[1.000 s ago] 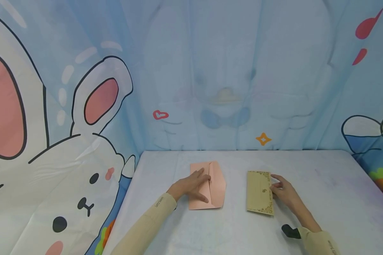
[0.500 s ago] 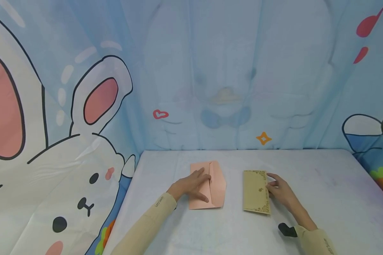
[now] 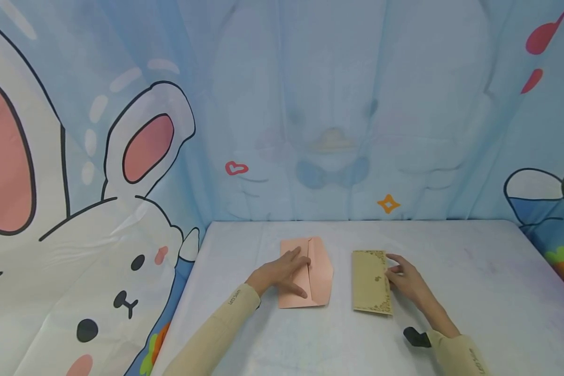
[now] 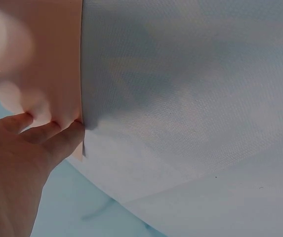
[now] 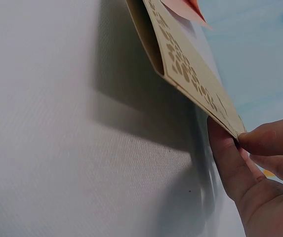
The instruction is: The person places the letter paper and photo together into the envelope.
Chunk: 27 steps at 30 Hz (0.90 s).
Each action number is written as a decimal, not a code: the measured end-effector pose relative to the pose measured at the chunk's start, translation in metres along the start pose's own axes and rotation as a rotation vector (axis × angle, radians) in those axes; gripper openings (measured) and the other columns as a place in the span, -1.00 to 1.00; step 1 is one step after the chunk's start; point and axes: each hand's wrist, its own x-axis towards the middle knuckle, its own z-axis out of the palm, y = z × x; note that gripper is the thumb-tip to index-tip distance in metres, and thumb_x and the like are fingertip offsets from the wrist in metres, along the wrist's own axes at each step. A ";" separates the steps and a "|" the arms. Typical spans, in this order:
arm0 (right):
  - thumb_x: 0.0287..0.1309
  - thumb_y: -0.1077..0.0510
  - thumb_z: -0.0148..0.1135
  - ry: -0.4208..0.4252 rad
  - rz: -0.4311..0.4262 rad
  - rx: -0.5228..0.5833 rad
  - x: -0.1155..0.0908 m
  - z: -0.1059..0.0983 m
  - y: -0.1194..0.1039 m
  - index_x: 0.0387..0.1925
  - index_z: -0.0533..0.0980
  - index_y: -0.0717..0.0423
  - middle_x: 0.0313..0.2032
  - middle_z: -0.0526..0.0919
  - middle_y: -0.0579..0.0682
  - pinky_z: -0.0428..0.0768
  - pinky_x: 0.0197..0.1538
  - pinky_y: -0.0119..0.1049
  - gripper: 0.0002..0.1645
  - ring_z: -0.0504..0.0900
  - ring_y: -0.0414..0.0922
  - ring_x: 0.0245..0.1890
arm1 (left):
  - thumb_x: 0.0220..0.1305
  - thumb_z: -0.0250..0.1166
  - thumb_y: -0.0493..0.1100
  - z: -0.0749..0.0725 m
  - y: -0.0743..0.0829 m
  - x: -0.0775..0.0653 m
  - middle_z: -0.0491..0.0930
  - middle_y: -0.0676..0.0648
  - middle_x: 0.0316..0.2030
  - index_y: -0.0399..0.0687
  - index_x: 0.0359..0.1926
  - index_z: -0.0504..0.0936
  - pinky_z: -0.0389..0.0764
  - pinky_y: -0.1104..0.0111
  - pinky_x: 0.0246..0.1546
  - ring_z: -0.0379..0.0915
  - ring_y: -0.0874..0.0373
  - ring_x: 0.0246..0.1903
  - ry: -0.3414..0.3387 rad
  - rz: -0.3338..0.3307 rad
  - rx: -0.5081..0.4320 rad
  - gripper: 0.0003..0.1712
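Note:
A pink envelope lies on the table with its pointed flap spread toward the right. My left hand rests on it with fingers spread; in the left wrist view several fingertips press near the envelope's edge. To the right is a gold folded card with a cut-out floral border. My right hand pinches the card's right edge between thumb and fingers. In the right wrist view the card is tilted and raised off the table, casting a shadow, its fold slightly parted.
A white cloth covers the table. Behind stands a light blue curtain, and a printed rabbit fills the left side. A dark wrist-worn piece sits by the right sleeve.
My right hand has moved left with the gold card, bringing it closer to the pink envelope. The left hand and the envelope have stayed in place.

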 end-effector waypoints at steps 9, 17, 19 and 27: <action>0.43 0.27 0.03 -0.001 0.002 0.002 0.001 0.007 -0.009 0.51 0.06 0.29 0.03 0.52 0.38 0.63 -0.22 -0.22 -0.29 0.65 0.03 -0.17 | 0.03 0.39 0.49 0.001 -0.001 0.000 -0.23 -0.04 0.63 0.44 0.44 0.17 0.41 -0.14 0.28 -0.16 -0.08 0.60 -0.001 0.006 0.003 0.01; 0.44 0.26 0.03 0.000 -0.040 -0.004 0.002 0.013 -0.015 0.49 0.09 0.30 0.01 0.55 0.37 0.61 -0.23 -0.23 -0.31 0.66 0.05 -0.16 | 0.02 0.39 0.49 0.002 -0.002 0.001 -0.24 -0.03 0.63 0.47 0.44 0.16 0.38 -0.13 0.31 -0.17 -0.08 0.60 -0.001 0.007 -0.005 0.01; 0.44 0.25 0.04 0.000 -0.046 -0.002 0.002 0.015 -0.017 0.49 0.10 0.30 0.00 0.56 0.36 0.61 -0.23 -0.23 -0.31 0.66 0.04 -0.16 | 0.02 0.39 0.49 0.002 -0.002 0.000 -0.25 -0.02 0.63 0.47 0.45 0.16 0.37 -0.13 0.33 -0.19 -0.07 0.60 -0.003 0.005 -0.009 0.02; 0.44 0.25 0.05 -0.006 -0.068 0.010 0.003 0.019 -0.023 0.49 0.12 0.29 -0.03 0.57 0.33 0.59 -0.25 -0.25 -0.32 0.65 -0.02 -0.22 | 0.01 0.39 0.50 0.002 -0.002 0.001 -0.25 0.01 0.63 0.49 0.46 0.15 0.33 -0.09 0.37 -0.22 -0.02 0.61 -0.009 -0.001 -0.002 0.04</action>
